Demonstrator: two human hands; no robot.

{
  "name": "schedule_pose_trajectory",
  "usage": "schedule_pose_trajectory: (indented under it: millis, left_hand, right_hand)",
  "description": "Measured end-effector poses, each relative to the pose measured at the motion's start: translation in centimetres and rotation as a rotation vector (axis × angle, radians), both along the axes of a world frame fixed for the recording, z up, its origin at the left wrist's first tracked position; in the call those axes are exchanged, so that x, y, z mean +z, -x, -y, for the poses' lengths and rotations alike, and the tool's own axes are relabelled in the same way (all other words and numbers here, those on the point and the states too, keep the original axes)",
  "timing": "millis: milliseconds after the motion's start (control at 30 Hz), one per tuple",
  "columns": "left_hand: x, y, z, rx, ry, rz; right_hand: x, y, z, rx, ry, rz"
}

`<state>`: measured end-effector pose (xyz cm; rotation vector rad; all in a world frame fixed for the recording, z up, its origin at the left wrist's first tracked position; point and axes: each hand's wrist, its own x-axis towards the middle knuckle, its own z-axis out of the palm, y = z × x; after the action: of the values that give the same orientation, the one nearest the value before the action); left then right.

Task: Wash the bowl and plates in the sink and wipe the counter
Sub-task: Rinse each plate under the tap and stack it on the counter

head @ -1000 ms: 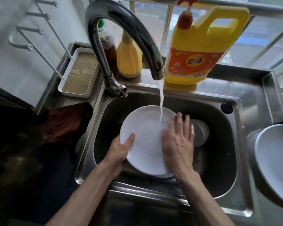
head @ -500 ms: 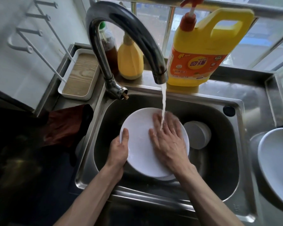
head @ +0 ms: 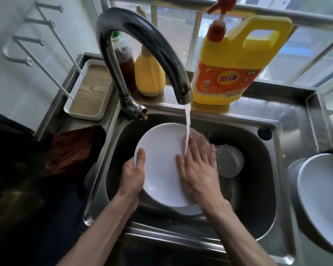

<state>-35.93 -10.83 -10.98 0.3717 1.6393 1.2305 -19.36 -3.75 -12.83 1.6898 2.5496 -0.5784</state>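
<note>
A white plate (head: pixel 160 160) is tilted inside the steel sink (head: pixel 258 198), under water running from the curved tap (head: pixel 142 35). My left hand (head: pixel 133 175) grips the plate's left rim, thumb on its face. My right hand (head: pixel 196 164) lies flat on the plate's right half with fingers spread, and the stream hits its fingers. Another white plate's edge (head: pixel 185 210) shows beneath. A white bowl (head: pixel 229 162) lies upside down in the sink to the right of my right hand.
A yellow detergent jug (head: pixel 235 62) with a red pump, a yellow bottle (head: pixel 150 77) and a brown bottle (head: pixel 125 60) stand behind the sink. A dark red cloth (head: pixel 71 150) lies left of it, a wooden-bottomed tray (head: pixel 90 91) beyond. A white dish (head: pixel 323 198) sits at right.
My right hand slid across the plate's face, from its right edge toward the middle, then up under the stream. My left thumb shifted along the left rim.
</note>
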Motion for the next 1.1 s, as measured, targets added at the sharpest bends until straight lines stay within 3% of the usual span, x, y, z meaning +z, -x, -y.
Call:
schedule_pose_trajectory:
  millis: [133,200,400,467,567,667,733,933,1100]
  left_hand:
    - [0.0,-1.1,0.1,0.025,0.028,0.048]
    - [0.0,-1.6,0.1,0.002,0.026,0.07]
    - [0.1,0.3,-0.1,0.012,0.043,0.001]
    - [0.0,0.7,-0.2,0.01,0.042,0.006]
    - [0.2,0.7,-0.4,-0.028,0.049,0.018]
    - [0.2,0.8,-0.7,-0.104,0.073,0.013]
    - [0.3,0.5,-1.2,-0.131,0.064,-0.096]
    - [0.8,-0.5,-3.0,-0.052,-0.027,-0.653]
    - [1.1,0.5,-3.2,-0.111,-0.094,-0.758]
  right_hand:
    - [0.2,0.5,2.2,0.371,-0.002,-0.073]
    - [-0.3,0.9,1.2,0.419,-0.082,-0.095]
    - [0.1,-1.4,-0.7,-0.173,-0.219,-0.068]
    - [1.1,-2.0,-0.5,-0.355,-0.077,-0.282]
    - [2.1,-2.3,-0.7,-0.602,0.162,-0.749]
    - [1.8,-3.2,-1.2,-0.707,0.132,-0.801]
    - [1.7,-3.5,-1.3,-0.728,0.112,-0.751]
    - [2.5,-3.8,-1.3,-0.662,0.127,-0.746]
    - [2.9,-5.5,-1.2,-0.611,0.389,-0.957]
